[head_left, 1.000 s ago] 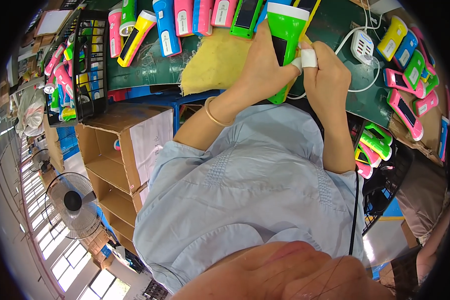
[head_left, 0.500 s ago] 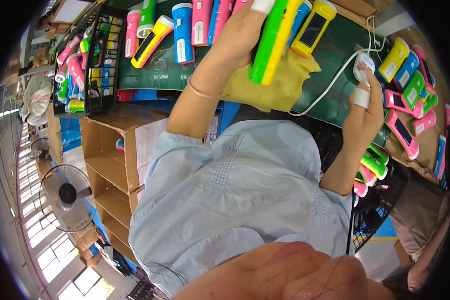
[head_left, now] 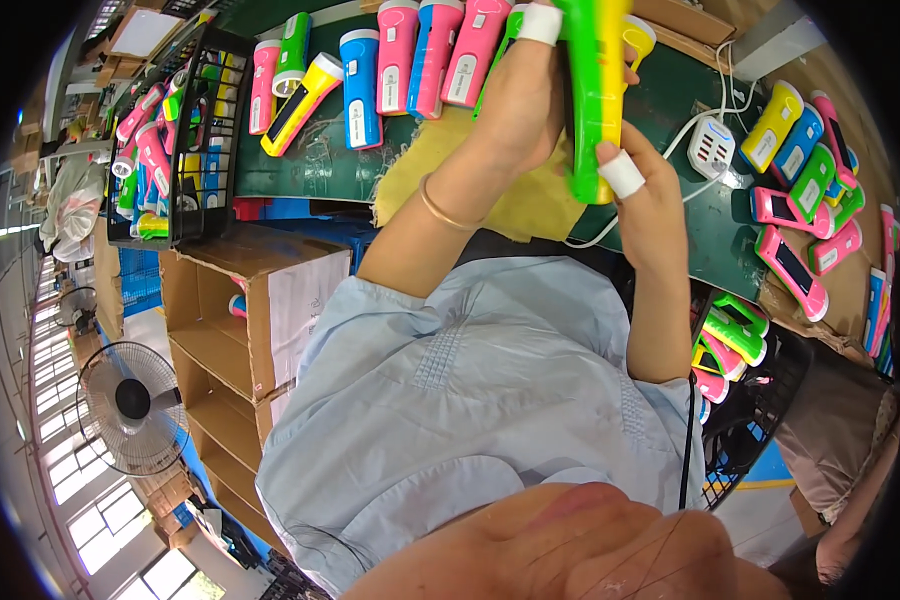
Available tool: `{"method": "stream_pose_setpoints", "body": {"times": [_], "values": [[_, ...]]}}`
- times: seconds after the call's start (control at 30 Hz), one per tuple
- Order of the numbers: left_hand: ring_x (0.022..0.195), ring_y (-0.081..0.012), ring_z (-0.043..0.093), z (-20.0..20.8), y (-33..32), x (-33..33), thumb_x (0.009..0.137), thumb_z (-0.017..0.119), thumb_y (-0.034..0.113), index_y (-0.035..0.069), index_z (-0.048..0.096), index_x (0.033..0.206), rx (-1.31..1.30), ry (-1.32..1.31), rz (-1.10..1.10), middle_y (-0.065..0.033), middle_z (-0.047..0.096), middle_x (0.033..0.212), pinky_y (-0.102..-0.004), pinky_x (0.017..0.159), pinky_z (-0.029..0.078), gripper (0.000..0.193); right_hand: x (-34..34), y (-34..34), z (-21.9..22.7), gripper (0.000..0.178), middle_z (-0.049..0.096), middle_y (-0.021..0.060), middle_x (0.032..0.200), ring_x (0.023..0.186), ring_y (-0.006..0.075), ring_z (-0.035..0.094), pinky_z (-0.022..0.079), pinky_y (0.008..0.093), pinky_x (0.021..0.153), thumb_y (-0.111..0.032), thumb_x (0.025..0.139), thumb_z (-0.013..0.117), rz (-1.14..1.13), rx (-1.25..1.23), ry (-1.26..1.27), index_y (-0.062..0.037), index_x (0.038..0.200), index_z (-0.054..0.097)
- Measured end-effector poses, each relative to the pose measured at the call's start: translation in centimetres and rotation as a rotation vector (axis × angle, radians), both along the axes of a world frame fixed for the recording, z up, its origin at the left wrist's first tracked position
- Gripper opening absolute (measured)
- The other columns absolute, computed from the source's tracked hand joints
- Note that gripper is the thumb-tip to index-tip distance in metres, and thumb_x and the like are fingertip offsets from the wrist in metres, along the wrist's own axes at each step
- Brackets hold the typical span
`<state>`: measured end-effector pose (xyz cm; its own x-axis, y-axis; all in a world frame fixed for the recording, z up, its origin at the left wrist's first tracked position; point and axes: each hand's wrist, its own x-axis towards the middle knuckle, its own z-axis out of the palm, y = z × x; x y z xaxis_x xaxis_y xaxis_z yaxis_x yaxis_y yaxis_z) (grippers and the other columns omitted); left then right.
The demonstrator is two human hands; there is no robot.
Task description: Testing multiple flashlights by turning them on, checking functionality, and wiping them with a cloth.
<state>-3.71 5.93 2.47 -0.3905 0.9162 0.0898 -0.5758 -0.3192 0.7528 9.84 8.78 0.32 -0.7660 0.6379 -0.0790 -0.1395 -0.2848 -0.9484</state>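
One long, glossy flashlight point(head_left: 600, 100) above frayed cloth point(head_left: 532, 206)

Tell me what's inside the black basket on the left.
Pink, green, yellow and blue flashlights lie piled in the black basket, some showing through its slats. Whatever lies beneath them is covered.

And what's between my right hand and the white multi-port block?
The head view shows green tabletop and white cable between your right hand and the white block.

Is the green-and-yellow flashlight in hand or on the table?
In hand: left hand grips the flashlight, right hand by its lower end.
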Motion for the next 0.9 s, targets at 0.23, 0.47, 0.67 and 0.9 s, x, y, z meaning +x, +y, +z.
{"method": "stream_pose_setpoints", "body": {"times": [0.23, 0.47, 0.67, 0.9], "values": [[0.078, -0.0223, 0.058, 2.1, 0.2, 1.2, 0.091, 0.032, 0.055, 0.009, 0.051, 0.106, -0.035, -0.219, 0.392, -0.0086, 0.058, 0.088, -0.0340, 0.075, 0.049, 0.052, -1.1, -0.5, -1.6, 0.052, 0.052, 0.0148, 0.092, 0.082, 0.0317, 0.055, 0.046, 0.0373, 0.069, -0.017, 0.064, 0.077, -0.625, 1.203, -0.266, -0.0002, 0.105, 0.051], [0.053, -0.0211, 0.054, 0.3, 0.6, 0.2, 0.084, 0.023, 0.068, 0.006, 0.055, 0.094, -0.063, -0.330, 0.027, -0.0098, 0.056, 0.066, -0.0307, 0.049, 0.047, 0.070, -0.6, -0.1, -1.9, 0.049, 0.057, 0.0120, 0.093, 0.086, 0.0177, 0.056, 0.044, 0.0305, 0.076, -0.027, 0.079, 0.066, -0.151, 0.438, -0.098, 0.0084, 0.110, 0.050], [0.049, -0.0200, 0.054, -0.7, 1.1, 0.3, 0.085, 0.021, 0.067, 0.005, 0.056, 0.096, -0.037, -0.228, 0.008, -0.0108, 0.056, 0.063, -0.0269, 0.044, 0.045, 0.072, -0.1, 1.0, -2.1, 0.054, 0.057, 0.0092, 0.094, 0.085, 0.0147, 0.053, 0.041, 0.0245, 0.077, -0.034, 0.083, 0.061, 0.113, 0.246, -0.213, 0.0082, 0.115, 0.050], [0.052, -0.0192, 0.056, 0.0, 1.6, -0.1, 0.090, 0.023, 0.058, 0.007, 0.057, 0.087, -0.163, -0.252, 0.049, -0.0081, 0.058, 0.065, -0.0265, 0.046, 0.046, 0.062, -0.7, 1.7, -1.8, 0.045, 0.059, 0.0095, 0.098, 0.089, 0.0123, 0.053, 0.041, 0.0239, 0.079, -0.026, 0.087, 0.057, 0.025, 0.186, -0.147, 0.0078, 0.115, 0.051]]}}
